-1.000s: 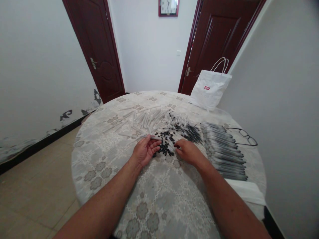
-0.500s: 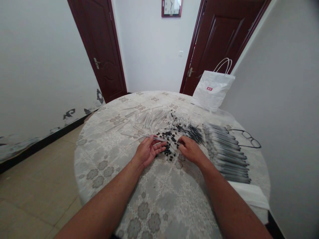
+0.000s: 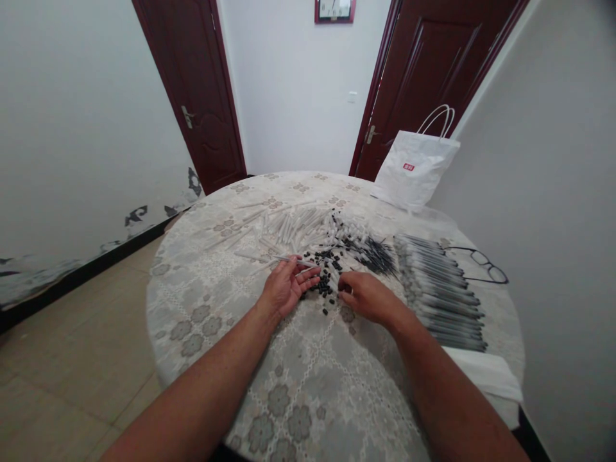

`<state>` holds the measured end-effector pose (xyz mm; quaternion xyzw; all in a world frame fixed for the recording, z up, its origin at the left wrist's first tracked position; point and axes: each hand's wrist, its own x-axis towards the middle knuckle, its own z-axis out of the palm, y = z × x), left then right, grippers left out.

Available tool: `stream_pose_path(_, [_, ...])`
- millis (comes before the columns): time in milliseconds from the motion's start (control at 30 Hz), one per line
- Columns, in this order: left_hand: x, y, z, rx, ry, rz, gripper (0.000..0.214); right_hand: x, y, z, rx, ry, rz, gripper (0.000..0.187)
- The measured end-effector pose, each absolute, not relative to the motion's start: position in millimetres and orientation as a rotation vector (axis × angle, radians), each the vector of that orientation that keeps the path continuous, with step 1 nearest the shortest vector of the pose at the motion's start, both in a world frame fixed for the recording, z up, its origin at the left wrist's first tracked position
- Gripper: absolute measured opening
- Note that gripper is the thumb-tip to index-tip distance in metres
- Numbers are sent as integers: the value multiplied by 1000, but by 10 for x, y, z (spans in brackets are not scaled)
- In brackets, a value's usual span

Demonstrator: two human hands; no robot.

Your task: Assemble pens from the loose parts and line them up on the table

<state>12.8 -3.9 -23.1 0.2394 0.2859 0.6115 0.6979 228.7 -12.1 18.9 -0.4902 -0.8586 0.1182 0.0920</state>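
My left hand [image 3: 283,289], palm turned up, pinches a slim whitish pen barrel [image 3: 307,262] between thumb and forefinger, its other fingers loosely stretched. Just to the right, my right hand [image 3: 369,296] is closed with fingertips down at the edge of the small black plugs [image 3: 324,289]; what it pinches, if anything, is hidden. Loose pen barrels [image 3: 289,228] lie heaped beyond both hands. Small white pieces [image 3: 355,229] and dark thin refills [image 3: 378,255] are piled behind my right hand.
A long row of assembled-looking pens [image 3: 440,289] lies at the right, beside eyeglasses [image 3: 484,264]. A white paper bag [image 3: 416,167] stands at the back right. Folded white material [image 3: 484,372] sits near the right edge of the round table with its patterned cloth [image 3: 202,378].
My right hand has shifted slightly left and nearer to me, by the black plugs. My left hand stays in place with the pen barrel. The view has tilted slightly.
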Motion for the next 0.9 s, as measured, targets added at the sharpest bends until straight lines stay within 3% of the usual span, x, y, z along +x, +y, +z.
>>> stream_pose_path(167, [131,-33,-229,532,648,1366,25,2030,-316,216,-1367,-2748,414,19])
stream_pose_path(367, [126,-41,-237,542,635,1372,26,1923,-336,68,-1342,-2764,335,11])
stream_pose_path(533, [133,-47,-240,580,628,1346,27,1994,-184,14,-1223,-2301,526,14])
stream_pose_path(733, [151,-53,-217,594,648,1332,29,1972,14,-137,-1175,-1565,1009,23])
stream_pose_path(900, [157,-70,-190,600,643,1326,32,1933,16,-144,-1083,-1439,1117,27])
